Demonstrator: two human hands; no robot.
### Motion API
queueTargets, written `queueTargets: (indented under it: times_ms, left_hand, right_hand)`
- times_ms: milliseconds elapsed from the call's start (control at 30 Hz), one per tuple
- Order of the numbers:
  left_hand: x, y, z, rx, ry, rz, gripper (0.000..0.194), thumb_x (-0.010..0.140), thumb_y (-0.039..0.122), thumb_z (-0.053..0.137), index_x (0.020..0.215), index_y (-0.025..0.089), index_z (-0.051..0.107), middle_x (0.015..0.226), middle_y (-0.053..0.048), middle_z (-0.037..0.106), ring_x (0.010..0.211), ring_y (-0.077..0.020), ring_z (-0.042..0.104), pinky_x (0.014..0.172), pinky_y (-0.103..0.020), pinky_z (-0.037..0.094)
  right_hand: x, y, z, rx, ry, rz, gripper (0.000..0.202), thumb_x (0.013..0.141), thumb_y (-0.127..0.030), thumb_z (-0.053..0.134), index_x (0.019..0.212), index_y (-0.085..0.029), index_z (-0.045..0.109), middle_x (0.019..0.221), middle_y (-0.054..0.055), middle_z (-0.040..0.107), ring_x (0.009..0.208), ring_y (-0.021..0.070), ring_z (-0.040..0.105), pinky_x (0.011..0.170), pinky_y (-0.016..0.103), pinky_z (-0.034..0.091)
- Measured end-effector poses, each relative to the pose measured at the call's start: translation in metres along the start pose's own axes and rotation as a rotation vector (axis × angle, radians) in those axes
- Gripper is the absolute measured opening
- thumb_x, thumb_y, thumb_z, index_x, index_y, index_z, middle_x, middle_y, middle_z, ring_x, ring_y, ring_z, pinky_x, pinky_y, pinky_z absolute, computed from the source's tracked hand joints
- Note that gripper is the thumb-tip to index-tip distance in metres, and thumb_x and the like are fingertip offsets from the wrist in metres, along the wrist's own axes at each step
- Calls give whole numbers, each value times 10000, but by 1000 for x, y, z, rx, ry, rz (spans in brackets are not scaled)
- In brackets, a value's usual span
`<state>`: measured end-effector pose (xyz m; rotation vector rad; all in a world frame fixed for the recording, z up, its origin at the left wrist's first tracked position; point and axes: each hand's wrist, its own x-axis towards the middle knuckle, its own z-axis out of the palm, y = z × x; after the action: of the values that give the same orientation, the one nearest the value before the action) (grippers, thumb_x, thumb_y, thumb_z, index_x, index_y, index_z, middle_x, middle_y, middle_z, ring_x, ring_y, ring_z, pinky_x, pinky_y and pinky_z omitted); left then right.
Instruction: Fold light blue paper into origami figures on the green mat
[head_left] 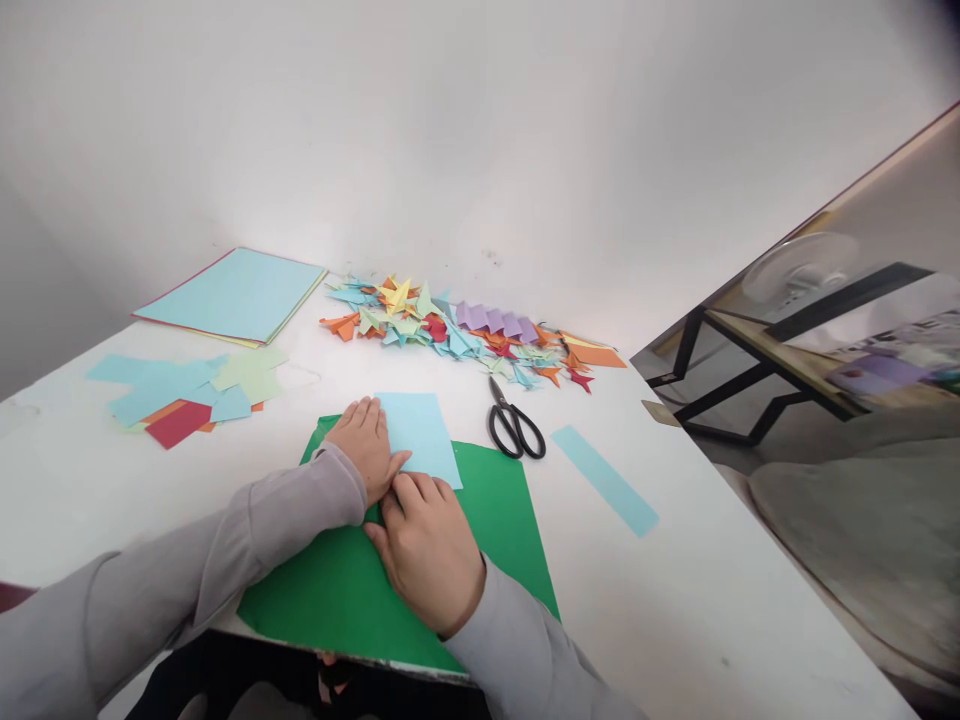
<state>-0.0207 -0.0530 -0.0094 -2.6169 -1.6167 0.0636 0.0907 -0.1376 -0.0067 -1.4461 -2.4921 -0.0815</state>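
Observation:
A light blue sheet of paper [420, 440] lies on a green sheet [352, 600] near the table's front edge. My left hand [366, 448] rests flat on the blue paper's left side, fingers stretched out and thumb pointing right. At the paper's lower left edge, my right hand [429, 545] has its fingers curled, with the thumb tucked in close to the left hand. The hands cover that part of the paper, so any fold there is hidden. Black-handled scissors [516, 425] lie to the right, and beyond them is a narrow blue paper strip [606, 480].
Folded paper pieces [420, 320] in many colours are heaped along the wall. A stack of large coloured sheets [236, 292] sits at the back left, with smaller cut pieces [180, 390] in front. Past the table's right edge stands a black-framed table [757, 370].

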Motion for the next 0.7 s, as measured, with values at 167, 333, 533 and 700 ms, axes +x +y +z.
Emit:
queueTargets:
  times_ms: [167, 333, 533, 700]
  left_hand:
    - [12, -2, 0, -30, -17, -28, 677, 869, 464, 312, 1293, -61, 378, 1388, -239, 331, 1311, -321, 265, 1068, -409, 197]
    - [20, -5, -7, 30, -13, 7, 658, 875, 469, 296, 1251, -50, 444, 1337, -252, 404, 1267, -322, 340, 1034, -403, 219]
    - [32, -3, -20, 69, -11, 75, 618, 880, 493, 261, 911, 55, 695, 981, -223, 655, 1007, -315, 554, 901, -419, 317]
    - [37, 6, -21, 72, -38, 81, 540, 882, 455, 303, 814, 112, 714, 856, -195, 684, 884, -297, 598, 800, -415, 349]
  right_hand:
    - [0, -1, -2, -3, 4, 6, 313, 834, -327, 529, 1041, -99, 583, 923, 107, 557, 848, 235, 467, 714, 383, 416]
    - [1, -2, -1, 4, -2, 18, 391, 807, -398, 560, 1053, -95, 572, 901, 102, 552, 845, 240, 468, 699, 381, 416]
    - [-2, 4, -3, 20, 92, -20, 328, 823, -376, 532, 998, -105, 593, 840, 90, 592, 797, 228, 513, 685, 360, 401]
    - [4, -7, -15, 34, 225, -84, 357, 894, -309, 385, 1129, -84, 533, 637, 38, 615, 566, 173, 537, 525, 312, 342]
